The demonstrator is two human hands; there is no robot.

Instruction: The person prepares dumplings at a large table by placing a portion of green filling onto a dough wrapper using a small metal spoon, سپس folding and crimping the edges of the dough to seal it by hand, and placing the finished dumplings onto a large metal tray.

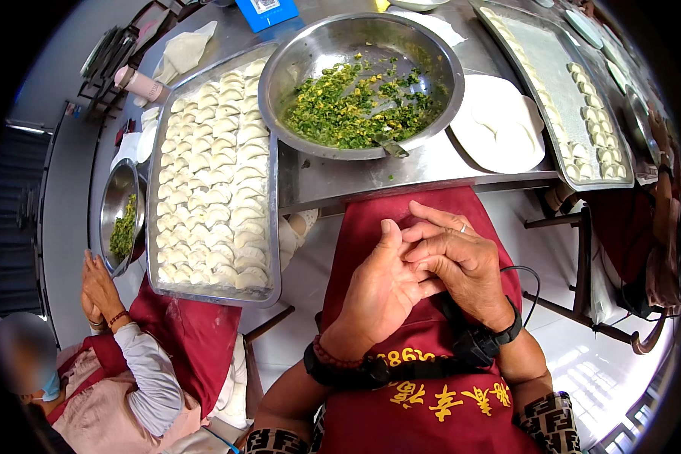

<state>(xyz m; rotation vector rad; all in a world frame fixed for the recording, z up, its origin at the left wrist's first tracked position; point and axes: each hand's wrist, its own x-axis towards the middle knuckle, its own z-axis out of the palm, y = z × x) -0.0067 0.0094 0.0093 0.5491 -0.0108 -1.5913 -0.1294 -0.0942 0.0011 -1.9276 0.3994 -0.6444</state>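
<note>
Above the red apron (414, 227) my left hand (383, 284) is turned palm up with its fingers half spread. My right hand (459, 261), with a ring on one finger, touches the fingers of the left; nothing shows between them. Beyond them stands a large steel bowl (267, 108) with chopped green and yellow filling (340, 108), a flat utensil (391, 147) at its near rim. Left of the bowl, a metal tray (274, 227) holds rows of folded dumplings (215, 170). Round white dough wrappers (513, 142) lie on a white plate (471, 150) to the right.
At the left a co-worker with hands together (99, 289) sits by a smaller steel bowl (106, 204) of filling. Another tray (545, 57) with dumplings lies at the right, near a co-worker's arm (663, 187). A pink bottle (142, 85), a cloth (186, 50) and a blue card stand (267, 14) are farther back.
</note>
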